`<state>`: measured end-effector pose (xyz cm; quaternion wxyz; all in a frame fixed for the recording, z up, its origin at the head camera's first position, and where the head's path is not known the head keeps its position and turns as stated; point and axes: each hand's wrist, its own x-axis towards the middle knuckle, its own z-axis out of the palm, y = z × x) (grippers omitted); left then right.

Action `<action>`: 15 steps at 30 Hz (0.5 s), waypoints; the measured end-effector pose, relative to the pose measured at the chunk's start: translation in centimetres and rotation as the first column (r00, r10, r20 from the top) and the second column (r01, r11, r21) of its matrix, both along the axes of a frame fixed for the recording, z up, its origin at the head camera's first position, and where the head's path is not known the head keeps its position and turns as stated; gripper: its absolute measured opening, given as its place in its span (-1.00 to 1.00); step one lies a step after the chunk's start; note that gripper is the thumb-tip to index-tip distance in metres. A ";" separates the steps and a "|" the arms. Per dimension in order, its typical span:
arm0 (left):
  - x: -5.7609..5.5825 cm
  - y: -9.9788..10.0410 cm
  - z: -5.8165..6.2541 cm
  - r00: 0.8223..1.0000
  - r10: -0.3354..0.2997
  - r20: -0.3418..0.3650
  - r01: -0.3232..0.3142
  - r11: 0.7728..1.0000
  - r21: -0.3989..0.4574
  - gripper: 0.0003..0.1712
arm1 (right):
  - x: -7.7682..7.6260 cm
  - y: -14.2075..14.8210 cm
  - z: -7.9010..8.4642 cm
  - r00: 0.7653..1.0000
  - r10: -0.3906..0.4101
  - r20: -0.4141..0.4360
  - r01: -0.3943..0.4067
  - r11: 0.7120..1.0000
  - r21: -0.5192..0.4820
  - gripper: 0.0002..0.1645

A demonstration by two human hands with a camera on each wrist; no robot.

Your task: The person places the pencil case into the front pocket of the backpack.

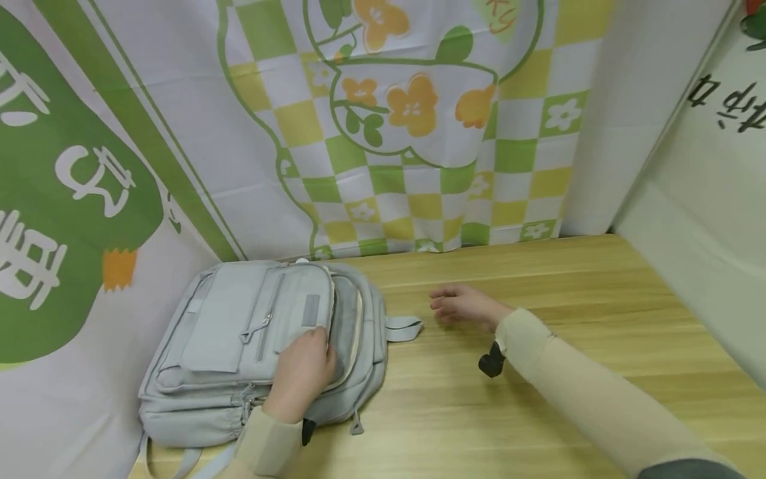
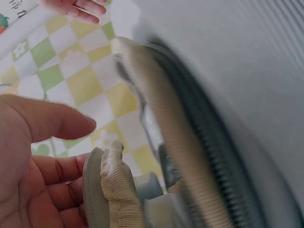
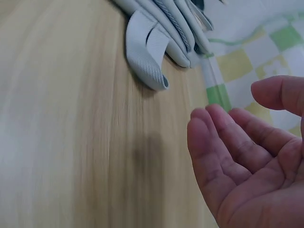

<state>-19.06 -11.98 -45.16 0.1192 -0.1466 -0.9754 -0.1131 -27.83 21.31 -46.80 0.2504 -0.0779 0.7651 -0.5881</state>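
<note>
A light grey backpack (image 1: 230, 313) lies on the wooden table with its front upward and its top to the right. My left hand (image 1: 302, 372) is at its front pocket, which gapes along the zipped edge. In the left wrist view, fingers (image 2: 64, 190) of that hand curl behind the pocket's beige-trimmed flap (image 2: 116, 190), while the thumb stands apart from it. The pocket's inside is mostly hidden. My right hand (image 1: 463, 305) hovers over the table, right of the backpack's top loop (image 1: 403, 328), fingers slightly bent, holding nothing.
The wooden table (image 1: 538, 412) extends to the right of the backpack. Behind it hangs a checked green and yellow cloth (image 1: 413, 193). A printed cloth (image 1: 54, 199) borders the left side and a pale sheet (image 1: 706, 219) the right. Backpack straps (image 1: 188, 462) trail at the front left.
</note>
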 end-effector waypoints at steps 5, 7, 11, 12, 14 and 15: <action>0.8 0.0 0.6 0.983 -0.027 -0.180 0.020 0.999 -0.040 -0.76 | 2.3 1.1 2.2 0.953 0.145 -0.267 -0.080 0.967 0.240 -0.46; 0.8 0.2 0.9 0.971 -0.038 -0.237 0.031 0.999 -0.033 -0.70 | 3.2 1.5 3.1 0.910 0.199 -0.363 -0.070 0.939 0.338 -0.48; 0.9 0.8 1.3 0.942 -0.115 -0.316 0.124 0.992 0.008 -0.53 | 5.2 2.0 4.2 0.805 0.297 -0.514 -0.022 0.880 0.474 -0.50; 0.9 0.9 1.4 0.934 -0.147 -0.327 0.161 0.987 0.017 -0.49 | 5.6 2.1 4.3 0.778 0.318 -0.542 -0.008 0.868 0.497 -0.50; 1.0 1.2 1.3 0.918 -0.218 -0.330 0.238 0.971 0.019 -0.40 | 6.5 2.1 4.3 0.706 0.366 -0.607 0.021 0.845 0.535 -0.48; 1.0 1.2 1.3 0.913 -0.254 -0.320 0.273 0.962 0.015 -0.36 | 7.0 2.1 4.2 0.665 0.390 -0.637 0.037 0.835 0.550 -0.47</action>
